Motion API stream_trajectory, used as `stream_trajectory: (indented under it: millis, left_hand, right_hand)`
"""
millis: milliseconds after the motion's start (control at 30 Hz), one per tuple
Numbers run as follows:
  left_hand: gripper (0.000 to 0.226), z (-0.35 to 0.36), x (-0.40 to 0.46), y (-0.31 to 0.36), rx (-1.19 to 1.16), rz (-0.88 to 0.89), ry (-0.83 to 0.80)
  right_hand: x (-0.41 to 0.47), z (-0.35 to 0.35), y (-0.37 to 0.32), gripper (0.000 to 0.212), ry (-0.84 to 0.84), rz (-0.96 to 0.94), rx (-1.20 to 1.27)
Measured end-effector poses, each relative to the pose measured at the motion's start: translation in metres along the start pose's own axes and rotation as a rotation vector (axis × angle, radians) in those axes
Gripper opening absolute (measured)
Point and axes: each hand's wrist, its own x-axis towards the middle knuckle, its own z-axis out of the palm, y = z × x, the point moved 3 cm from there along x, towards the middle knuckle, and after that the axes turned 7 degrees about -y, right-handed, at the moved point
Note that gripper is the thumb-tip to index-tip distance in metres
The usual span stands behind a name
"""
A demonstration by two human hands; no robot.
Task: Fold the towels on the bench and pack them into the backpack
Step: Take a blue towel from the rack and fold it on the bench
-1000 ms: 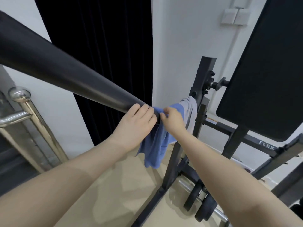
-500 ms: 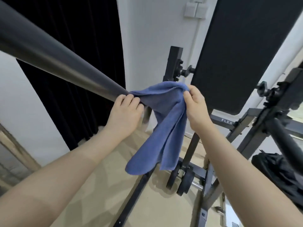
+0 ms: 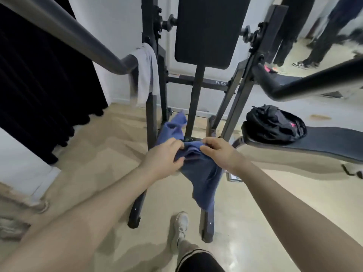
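A grey towel [image 3: 146, 73] still hangs on the bar [image 3: 78, 38]. The blue towel [image 3: 198, 169] has come off it: left hand [image 3: 164, 157] and right hand [image 3: 218, 152] now pinch it mid-air, ready for folding. The backpack [image 3: 274, 123] waits on the counter [image 3: 318, 146].

My arms are bare to past the elbow, no sleeves; below, dark shorts with a pale hem stripe [image 3: 198, 261], a white lace-up sneaker [image 3: 181, 225].

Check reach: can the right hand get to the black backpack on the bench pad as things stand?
Probably yes. The backpack lies in the open on the bench pad, right of the right hand, nothing between them. But that hand grips the blue towel with the left hand.
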Motion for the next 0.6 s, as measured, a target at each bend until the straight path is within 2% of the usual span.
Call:
stream_trajectory:
  millis: [100,233,400,600]
  left_hand:
    - [0.030,0.030,-0.004,0.037,-0.194,0.033,-0.111]
    - [0.026,0.071,-0.008,0.092,-0.442,0.099,-0.250]
    - [0.007,0.108,-0.002,0.166,-0.441,0.115,-0.248]
    - [0.006,0.161,0.006,0.266,-0.480,0.164,-0.316]
  right_hand:
    - [-0.042,-0.005,0.020,0.022,0.016,0.099,-0.141]
    - [-0.099,-0.014,0.050,0.027,0.055,0.147,-0.053]
    - [-0.169,-0.052,0.093,0.015,0.091,0.192,0.107]
    - [-0.268,-0.122,0.166,0.014,0.146,0.214,0.190]
